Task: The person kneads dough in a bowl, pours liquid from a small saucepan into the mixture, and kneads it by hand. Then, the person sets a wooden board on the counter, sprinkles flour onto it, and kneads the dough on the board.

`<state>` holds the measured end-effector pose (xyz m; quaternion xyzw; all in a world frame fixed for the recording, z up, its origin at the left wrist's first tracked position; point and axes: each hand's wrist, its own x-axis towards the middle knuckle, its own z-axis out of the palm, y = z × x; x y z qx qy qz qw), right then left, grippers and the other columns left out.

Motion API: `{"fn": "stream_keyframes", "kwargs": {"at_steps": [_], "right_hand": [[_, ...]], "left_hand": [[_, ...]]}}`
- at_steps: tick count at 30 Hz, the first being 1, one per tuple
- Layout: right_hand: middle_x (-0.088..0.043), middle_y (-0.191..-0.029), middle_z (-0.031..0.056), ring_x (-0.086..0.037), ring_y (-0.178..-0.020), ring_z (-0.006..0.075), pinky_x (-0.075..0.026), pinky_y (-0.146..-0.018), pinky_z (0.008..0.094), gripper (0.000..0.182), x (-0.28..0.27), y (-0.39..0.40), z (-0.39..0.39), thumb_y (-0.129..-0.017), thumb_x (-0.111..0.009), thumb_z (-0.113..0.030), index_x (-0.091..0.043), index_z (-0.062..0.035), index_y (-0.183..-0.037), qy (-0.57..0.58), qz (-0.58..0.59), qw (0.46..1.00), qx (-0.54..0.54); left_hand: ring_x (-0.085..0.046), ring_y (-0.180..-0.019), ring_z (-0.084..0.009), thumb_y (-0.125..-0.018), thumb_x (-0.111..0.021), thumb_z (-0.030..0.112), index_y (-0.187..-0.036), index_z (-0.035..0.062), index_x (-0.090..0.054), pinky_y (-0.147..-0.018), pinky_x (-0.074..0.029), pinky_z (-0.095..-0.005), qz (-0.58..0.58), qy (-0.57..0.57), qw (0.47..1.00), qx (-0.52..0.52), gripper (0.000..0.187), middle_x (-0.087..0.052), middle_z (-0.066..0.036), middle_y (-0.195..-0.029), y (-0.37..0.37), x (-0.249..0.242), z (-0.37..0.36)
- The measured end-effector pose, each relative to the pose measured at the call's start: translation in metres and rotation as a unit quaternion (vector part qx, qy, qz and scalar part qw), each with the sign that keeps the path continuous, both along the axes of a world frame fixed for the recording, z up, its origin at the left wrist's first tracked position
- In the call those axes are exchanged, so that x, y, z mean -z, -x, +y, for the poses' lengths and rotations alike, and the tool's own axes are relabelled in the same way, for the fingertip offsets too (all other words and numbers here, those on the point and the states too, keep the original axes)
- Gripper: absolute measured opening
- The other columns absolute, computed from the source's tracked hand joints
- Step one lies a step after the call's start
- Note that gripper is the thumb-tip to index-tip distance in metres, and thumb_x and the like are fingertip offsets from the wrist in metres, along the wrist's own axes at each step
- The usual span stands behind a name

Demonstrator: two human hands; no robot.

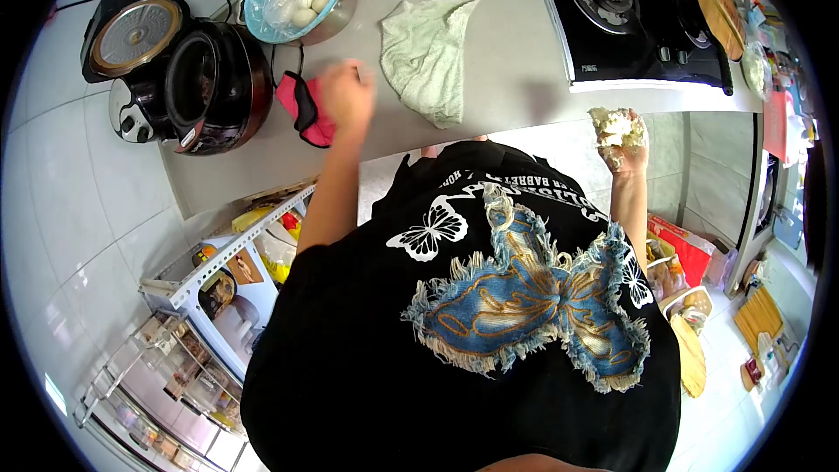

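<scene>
On the counter's left part lies a pink oven mitt or pad with black trim [308, 111]. My left hand [347, 94] is over its right edge, slightly blurred, with the fingers curled in; what they hold, if anything, is hidden. A pale green cloth [428, 57] is spread flat on the counter, to the right of that hand. Out past the counter's front edge, below the stove, my right hand [627, 160] is closed around a crumpled, pale, wadded cloth [617, 128].
An open black cooker [205, 87] stands at the left. Behind the mitt, a blue bowl [260, 9] with plastic and several eggs sits on a metal pot [336, 19]. A black gas stove [612, 48] occupies the right, with a wooden lid [717, 9]. A shelf rack [188, 288] is lower left.
</scene>
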<state>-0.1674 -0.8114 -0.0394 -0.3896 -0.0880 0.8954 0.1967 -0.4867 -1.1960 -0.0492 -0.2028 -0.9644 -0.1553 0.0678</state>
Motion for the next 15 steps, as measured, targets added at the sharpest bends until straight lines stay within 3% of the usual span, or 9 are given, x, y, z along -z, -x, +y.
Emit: {"fn": "stream_keyframes", "kwargs": {"at_steps": [1, 3, 4, 6, 9, 10, 12, 15], "right_hand": [[-0.063, -0.086, 0.0041, -0.063, -0.076, 0.0206, -0.055, -0.060, 0.0312, 0.020, 0.005, -0.002, 0.003, -0.093, -0.045, -0.026, -0.056, -0.0091, -0.094, -0.012, -0.005, 1.000, -0.011], [-0.063, -0.085, 0.0041, -0.063, -0.074, 0.0203, -0.055, -0.059, 0.0308, 0.021, 0.007, -0.001, 0.007, -0.094, -0.045, -0.027, -0.056, -0.0093, -0.093, -0.026, -0.007, 0.999, -0.022], [-0.063, -0.084, 0.0040, -0.063, -0.073, 0.0200, -0.055, -0.058, 0.0308, 0.021, 0.008, -0.002, 0.006, -0.093, -0.045, -0.027, -0.056, -0.0092, -0.093, -0.021, 0.001, 1.000, -0.015], [-0.062, -0.081, 0.0043, -0.062, -0.069, 0.0195, -0.054, -0.055, 0.0297, 0.020, 0.000, -0.002, 0.002, -0.093, -0.045, -0.026, -0.055, -0.0087, -0.091, -0.021, -0.028, 0.999, 0.008], [-0.062, -0.081, 0.0051, -0.062, -0.066, 0.0201, -0.053, -0.051, 0.0283, 0.018, -0.005, -0.006, -0.003, -0.093, -0.046, -0.025, -0.055, -0.0090, -0.091, -0.016, -0.038, 0.999, 0.005], [-0.062, -0.080, 0.0060, -0.062, -0.064, 0.0206, -0.053, -0.049, 0.0273, 0.018, -0.003, -0.008, -0.002, -0.092, -0.047, -0.026, -0.054, -0.0097, -0.090, -0.023, -0.063, 0.998, 0.005], [-0.062, -0.080, 0.0060, -0.062, -0.064, 0.0207, -0.053, -0.049, 0.0279, 0.018, 0.002, -0.018, -0.004, -0.092, -0.047, -0.026, -0.054, -0.0102, -0.090, -0.017, -0.052, 0.998, 0.015], [-0.062, -0.078, 0.0056, -0.061, -0.062, 0.0207, -0.053, -0.049, 0.0290, 0.019, -0.006, -0.020, -0.011, -0.092, -0.047, -0.028, -0.053, -0.0112, -0.085, -0.017, -0.093, 0.995, 0.044]], "left_hand": [[-0.054, -0.097, -0.0355, -0.076, -0.069, 0.032, -0.099, 0.0025, -0.060, -0.079, -0.046, -0.0432, -0.161, -0.049, 0.985, 0.031, 0.038, -0.059, -0.016, -0.099, -0.005, 0.034, 0.018], [-0.055, -0.098, -0.0350, -0.075, -0.070, 0.036, -0.100, 0.0027, -0.059, -0.081, -0.047, -0.0426, -0.198, -0.086, 0.976, 0.021, 0.043, -0.059, -0.014, -0.099, -0.019, 0.074, 0.051], [-0.055, -0.098, -0.0350, -0.075, -0.070, 0.036, -0.100, 0.0027, -0.059, -0.081, -0.047, -0.0426, -0.198, -0.086, 0.976, 0.023, 0.043, -0.059, -0.014, -0.099, -0.025, 0.074, 0.064], [-0.059, -0.092, -0.0335, -0.074, -0.071, 0.038, -0.104, 0.0018, -0.056, -0.080, -0.049, -0.0426, -0.038, 0.044, 0.998, 0.014, 0.050, -0.061, -0.015, -0.097, -0.035, 0.075, 0.082], [-0.060, -0.095, -0.0322, -0.072, -0.073, 0.036, -0.109, 0.0012, -0.053, -0.080, -0.050, -0.0426, -0.118, 0.115, 0.986, 0.025, 0.055, -0.062, -0.017, -0.099, -0.030, 0.072, 0.096], [-0.060, -0.095, -0.0322, -0.072, -0.073, 0.036, -0.109, 0.0012, -0.053, -0.080, -0.050, -0.0426, -0.117, 0.114, 0.986, 0.026, 0.055, -0.062, -0.017, -0.099, -0.022, 0.078, 0.098], [-0.061, -0.095, -0.0335, -0.071, -0.075, 0.033, -0.105, -0.0001, -0.055, -0.078, -0.050, -0.0426, -0.252, 0.097, 0.963, 0.012, 0.051, -0.061, -0.020, -0.105, 0.004, 0.090, 0.106], [-0.062, -0.090, -0.0354, -0.070, -0.075, 0.028, -0.099, -0.0023, -0.057, -0.077, -0.051, -0.0423, -0.169, -0.036, 0.985, 0.014, 0.046, -0.062, -0.020, -0.099, 0.062, 0.087, 0.127]]}}
